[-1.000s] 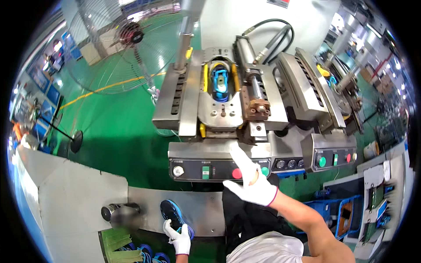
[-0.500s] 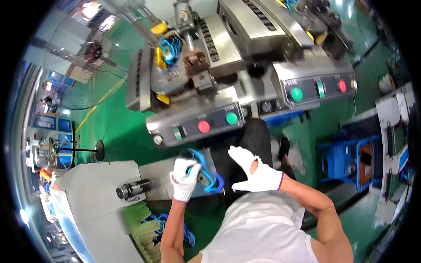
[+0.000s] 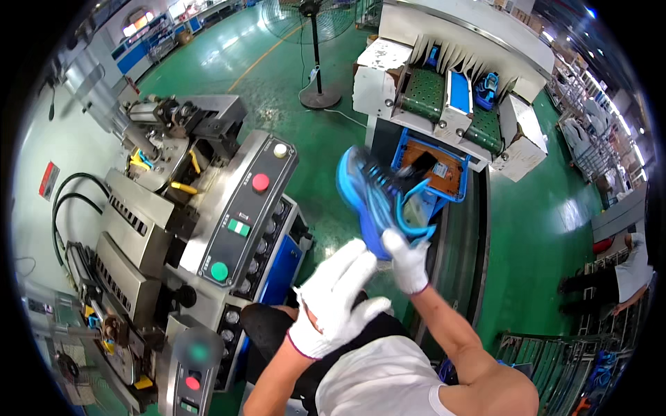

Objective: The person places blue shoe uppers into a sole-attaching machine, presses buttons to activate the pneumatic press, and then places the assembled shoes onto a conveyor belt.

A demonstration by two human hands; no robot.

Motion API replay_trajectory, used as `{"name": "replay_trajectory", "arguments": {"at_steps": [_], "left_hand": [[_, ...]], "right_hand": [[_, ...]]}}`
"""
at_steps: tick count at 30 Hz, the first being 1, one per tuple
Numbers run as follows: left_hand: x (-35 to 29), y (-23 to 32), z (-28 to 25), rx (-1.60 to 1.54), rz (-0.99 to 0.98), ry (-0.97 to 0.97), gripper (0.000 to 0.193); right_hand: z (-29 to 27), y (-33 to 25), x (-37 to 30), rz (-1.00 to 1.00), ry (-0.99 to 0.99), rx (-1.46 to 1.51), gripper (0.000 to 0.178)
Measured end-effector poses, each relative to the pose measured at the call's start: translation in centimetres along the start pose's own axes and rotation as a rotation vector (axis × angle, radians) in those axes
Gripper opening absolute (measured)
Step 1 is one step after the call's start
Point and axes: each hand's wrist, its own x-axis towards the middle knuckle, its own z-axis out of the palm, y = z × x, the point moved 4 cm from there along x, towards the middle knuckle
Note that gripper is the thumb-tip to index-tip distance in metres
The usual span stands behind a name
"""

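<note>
White-gloved, the right hand (image 3: 409,265) grips the heel end of a blue shoe (image 3: 374,191), held above the green floor (image 3: 316,184); the left hand (image 3: 334,298), fingers stretched and thumb apart, appears to hold nothing, its tips near the shoe, contact unclear. Right of the shoe sits a brown tray (image 3: 454,184); left, a button panel (image 3: 250,208); beyond, a standing fan (image 3: 316,59).

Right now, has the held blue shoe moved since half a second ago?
Yes, toward the blue-framed tray: earlier well left of it, the shoe, in the right hand, now appears close beside it.
</note>
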Motion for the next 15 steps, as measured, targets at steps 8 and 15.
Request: {"name": "replay_trajectory", "arguments": {"at_steps": [8,15], "left_hand": [[-9.7,-7.2,6.1,-0.003,-0.440,-0.074,0.055],[-21.5,-9.2,8.2,-0.135,-0.987,0.040,0.051]], "right_hand": [[-2.5,-4.2,36.9,-0.326,0.380,-0.651,0.089],[-10.2,0.8,60.4,0.032,0.279,-1.393,0.108]]}}
